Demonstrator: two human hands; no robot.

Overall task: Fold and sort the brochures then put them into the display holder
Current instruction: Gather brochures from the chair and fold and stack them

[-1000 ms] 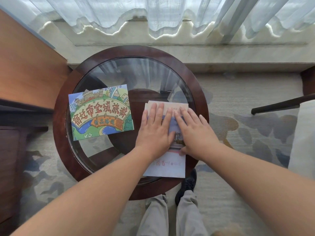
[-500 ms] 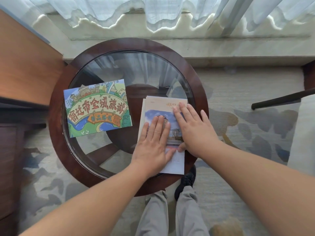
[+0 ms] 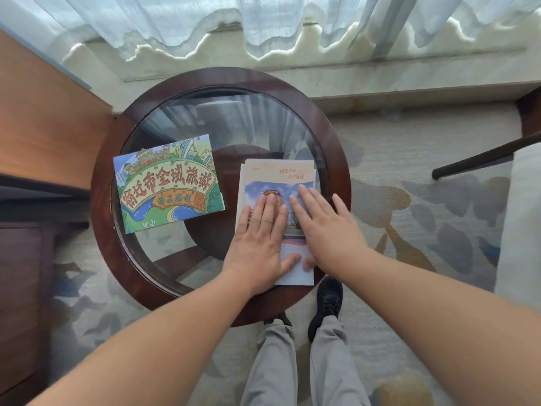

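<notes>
A folded pale brochure (image 3: 278, 175) with a photo cover lies on the right side of the round glass table (image 3: 336, 159), its near end over the wooden rim. My left hand (image 3: 260, 241) lies flat on its lower left, fingers together. Beside it, my right hand (image 3: 325, 227) presses flat on the right half, fingers spread. A colourful cartoon brochure (image 3: 168, 184) with red characters lies flat on the glass to the left, untouched. No display holder is in view.
A wooden cabinet (image 3: 44, 127) stands to the left of the table. Sheer curtains (image 3: 263, 22) hang beyond it. A dark chair arm (image 3: 474, 159) reaches in from the right. My legs and black shoes (image 3: 328, 300) are below the table edge on patterned carpet.
Both hands have slid down the pale brochure toward me, uncovering its top and photo. The left hand moved furthest. The cartoon brochure stayed put.
</notes>
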